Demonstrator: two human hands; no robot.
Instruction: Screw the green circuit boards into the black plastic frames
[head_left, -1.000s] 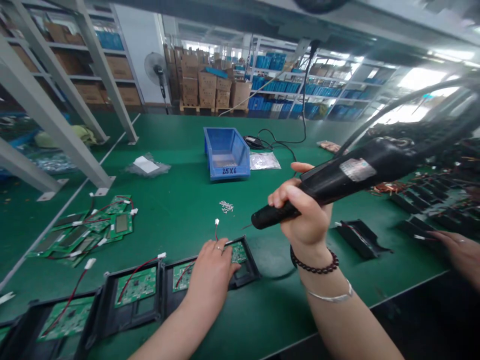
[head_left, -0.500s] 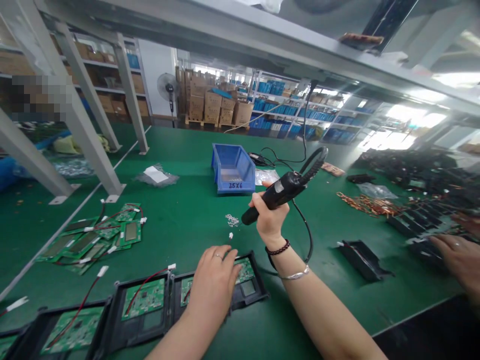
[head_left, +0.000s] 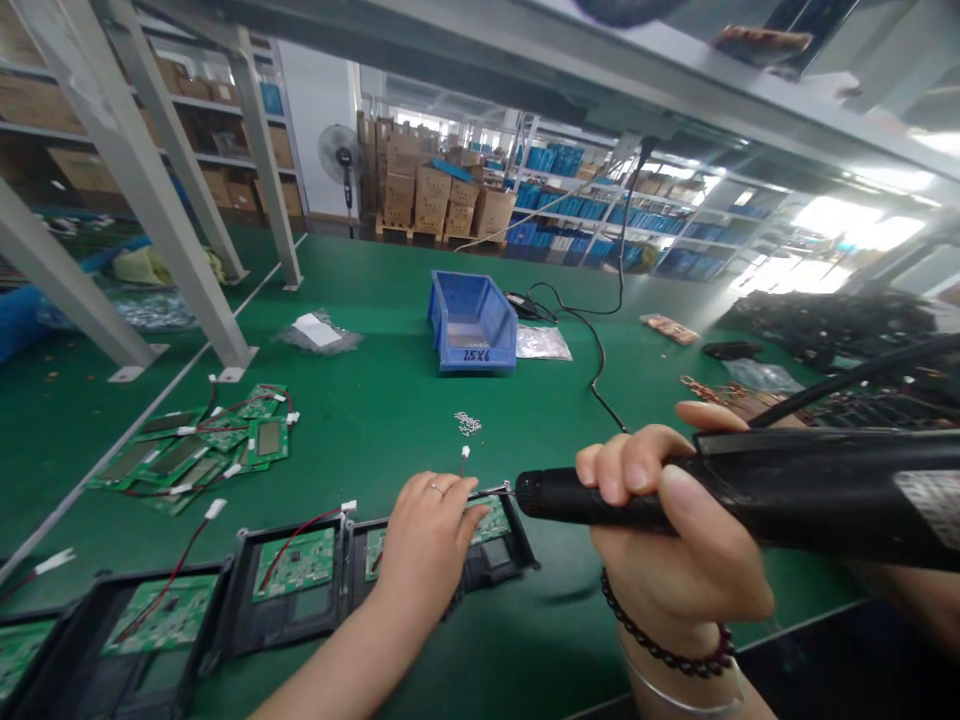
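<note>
My right hand point(head_left: 675, 520) is wrapped round a black electric screwdriver point(head_left: 795, 490) that lies nearly level, its tip at the upper edge of the rightmost black frame point(head_left: 517, 535). My left hand point(head_left: 427, 535) rests over that row of frames, thumb and fingers bent close together at the rightmost frame; what lies beneath them is hidden. Green circuit boards point(head_left: 296, 562) with red and black wires sit inside the frames. Beyond my left hand are a white connector point(head_left: 466, 453) and a small pile of screws point(head_left: 468, 422).
A blue bin point(head_left: 477, 325) stands at the back with a plastic bag point(head_left: 544, 343) beside it. Loose boards with displays point(head_left: 176, 455) are heaped at left, near metal posts point(head_left: 184, 190). Black parts and copper-coloured pieces point(head_left: 701, 390) lie at right.
My right hand has brought the screwdriver down and nearer, turning it from slanted to nearly level, tip at the frame. My left hand has hardly moved. The view has shifted slightly.
</note>
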